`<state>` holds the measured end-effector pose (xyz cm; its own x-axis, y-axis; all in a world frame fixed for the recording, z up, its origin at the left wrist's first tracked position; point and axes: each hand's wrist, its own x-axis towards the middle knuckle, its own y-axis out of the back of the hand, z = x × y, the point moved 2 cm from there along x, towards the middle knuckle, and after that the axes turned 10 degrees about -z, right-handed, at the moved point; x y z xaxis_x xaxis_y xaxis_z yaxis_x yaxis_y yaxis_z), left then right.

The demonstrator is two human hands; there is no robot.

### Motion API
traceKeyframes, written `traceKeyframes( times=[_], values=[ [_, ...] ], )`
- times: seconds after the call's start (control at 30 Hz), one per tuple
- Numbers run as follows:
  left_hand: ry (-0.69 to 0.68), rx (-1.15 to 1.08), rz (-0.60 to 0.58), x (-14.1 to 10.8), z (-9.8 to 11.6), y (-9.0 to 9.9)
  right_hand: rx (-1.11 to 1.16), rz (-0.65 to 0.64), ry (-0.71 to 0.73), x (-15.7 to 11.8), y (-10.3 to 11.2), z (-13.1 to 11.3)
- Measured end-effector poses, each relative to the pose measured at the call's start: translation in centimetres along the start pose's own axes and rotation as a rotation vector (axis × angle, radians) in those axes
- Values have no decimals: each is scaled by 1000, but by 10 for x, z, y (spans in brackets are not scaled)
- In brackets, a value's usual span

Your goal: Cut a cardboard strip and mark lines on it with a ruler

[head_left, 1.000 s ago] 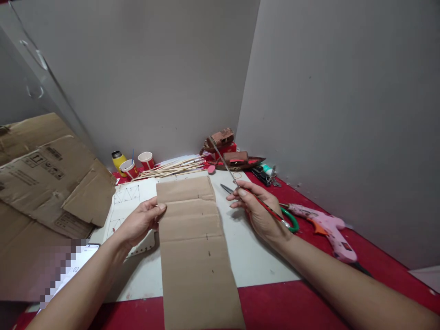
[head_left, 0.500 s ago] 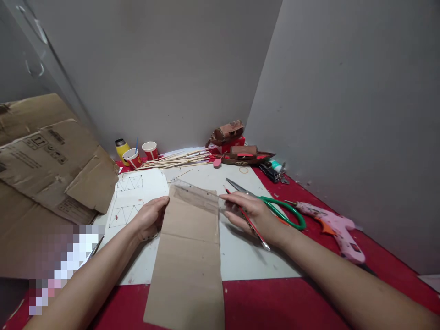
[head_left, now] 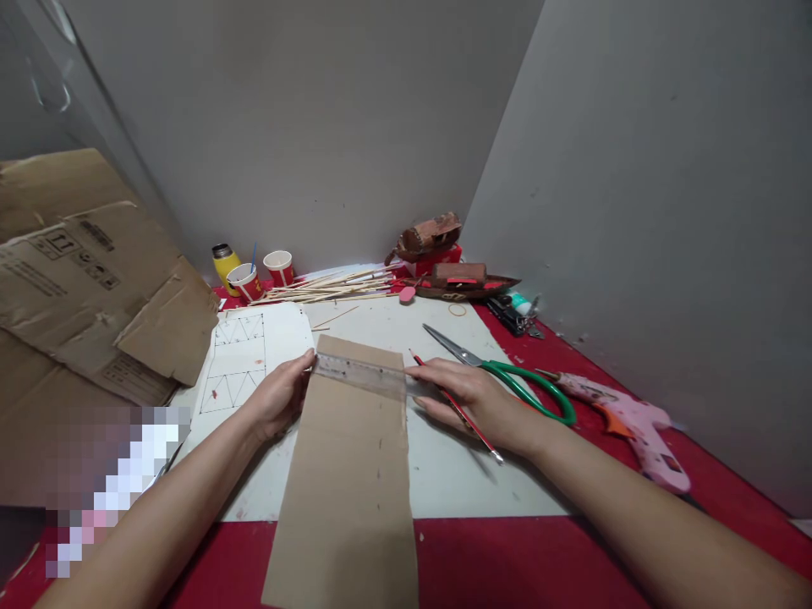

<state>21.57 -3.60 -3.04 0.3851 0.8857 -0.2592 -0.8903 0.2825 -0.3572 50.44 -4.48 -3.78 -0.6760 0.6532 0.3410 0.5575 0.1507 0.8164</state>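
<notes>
A long strip of brown cardboard (head_left: 355, 474) lies lengthwise in front of me, with a few small pencil marks on it. Across its far end rests a clear ruler (head_left: 361, 374), slightly slanted. My left hand (head_left: 282, 397) is closed at the strip's left edge, its thumb by the ruler's left end; the other fingers are partly hidden. My right hand (head_left: 473, 402) grips the ruler's right end between thumb and fingers. A red pencil (head_left: 462, 412) is also held in that hand, tip pointing away from me. Green-handled scissors (head_left: 529, 391) lie just beyond the right hand.
A pink glue gun (head_left: 634, 414) lies at right. Wooden sticks (head_left: 336, 286), paper cups (head_left: 279, 269), a yellow bottle (head_left: 224, 269) and a brown model boat (head_left: 460, 283) stand along the back. A truss drawing (head_left: 238, 364) lies left, beside folded cardboard (head_left: 76, 262).
The ruler has turned and come nearer me, now lying more squarely across the strip. My left hand has moved up slightly to the ruler's left end. The camera view has shifted a little.
</notes>
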Motion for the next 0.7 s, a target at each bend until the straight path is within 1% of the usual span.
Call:
traceKeyframes(
  times=[0.1, 0.37, 0.6, 0.7],
  values=[
    [1, -9, -40, -1, 0, -2, -57, -15, 20, 0, 0, 0],
    [4, 22, -15, -4, 3, -3, -70, -4, 12, 1, -1, 0],
    [-26, 78, 4, -7, 7, -7, 25, 67, -30, 2, 2, -3],
    [-70, 91, 16, -8, 7, -8, 100, 156, -74, 1, 4, -4]
  ],
)
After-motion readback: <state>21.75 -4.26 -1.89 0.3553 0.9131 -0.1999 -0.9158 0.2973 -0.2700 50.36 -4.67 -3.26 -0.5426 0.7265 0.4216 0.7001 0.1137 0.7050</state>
